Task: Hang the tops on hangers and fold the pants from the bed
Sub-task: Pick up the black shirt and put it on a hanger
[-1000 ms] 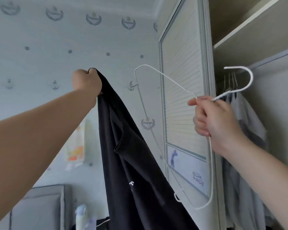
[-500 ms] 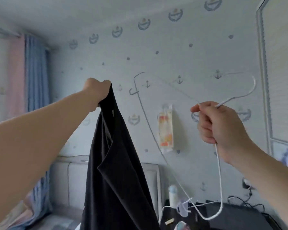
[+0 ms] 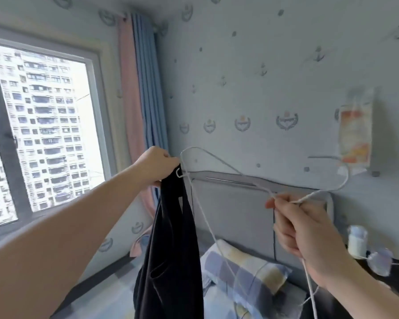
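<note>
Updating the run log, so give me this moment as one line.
left hand: grips black top | right hand: holds white hanger at neck | hanger end beside left hand | top not yet on hanger

A checked pillow (image 3: pixel 247 270) lies on the bed (image 3: pixel 115 293) against its headboard (image 3: pixel 235 210).

Daylight is pouring in from the window (image 3: pixel 44 125) at 9 o'clock, and it's blowing out a bit: the glass is glaring near-white around the tower blocks outside. The wall (image 3: pixel 263 77) at 1 o'clock is sitting in soft, even, bluish light, and the packet (image 3: pixel 355 134) at 3 o'clock is throwing a faint grey shadow to its right. The black top (image 3: pixel 171 261) is reading as a flat dark mass, barely showing any folds. Motion blur is smearing the white hanger (image 3: pixel 242 174), the right hand (image 3: pixel 309 231) and the bottle (image 3: pixel 357 240) at 4 o'clock, while the left hand (image 3: pixel 156 165) is looking a bit sharper. The wide-angle lens is bending the window's edges, and everything's going softer toward the corners.
</note>
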`<action>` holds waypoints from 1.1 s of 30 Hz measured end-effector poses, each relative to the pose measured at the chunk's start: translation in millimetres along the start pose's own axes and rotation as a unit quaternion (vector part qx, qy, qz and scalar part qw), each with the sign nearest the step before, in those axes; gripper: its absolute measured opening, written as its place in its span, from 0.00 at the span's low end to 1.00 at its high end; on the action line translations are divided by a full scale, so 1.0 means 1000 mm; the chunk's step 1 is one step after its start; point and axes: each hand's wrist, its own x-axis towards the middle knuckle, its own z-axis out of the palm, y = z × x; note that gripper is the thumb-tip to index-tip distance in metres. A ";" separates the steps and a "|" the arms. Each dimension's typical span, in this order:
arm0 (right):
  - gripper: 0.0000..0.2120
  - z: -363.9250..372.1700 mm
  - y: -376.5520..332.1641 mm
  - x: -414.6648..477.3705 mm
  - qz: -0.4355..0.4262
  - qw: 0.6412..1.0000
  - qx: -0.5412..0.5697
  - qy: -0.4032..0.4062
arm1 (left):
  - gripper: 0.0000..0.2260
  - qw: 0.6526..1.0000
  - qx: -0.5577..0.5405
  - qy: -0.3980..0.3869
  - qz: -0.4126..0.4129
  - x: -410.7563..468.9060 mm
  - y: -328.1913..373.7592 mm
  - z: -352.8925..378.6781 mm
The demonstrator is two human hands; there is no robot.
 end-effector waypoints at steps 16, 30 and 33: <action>0.15 0.109 0.199 -0.089 0.167 0.967 -0.118 -0.152 | 0.09 0.979 -0.018 0.028 -0.203 -0.095 -0.292 0.006; 0.12 0.118 0.229 -0.129 0.162 0.936 -0.216 -0.224 | 0.07 0.978 -0.048 -0.070 -0.188 -0.157 -0.289 0.053; 0.11 0.127 0.240 -0.132 0.193 0.933 -0.202 -0.228 | 0.06 0.970 -0.108 -0.109 -0.187 -0.167 -0.272 0.064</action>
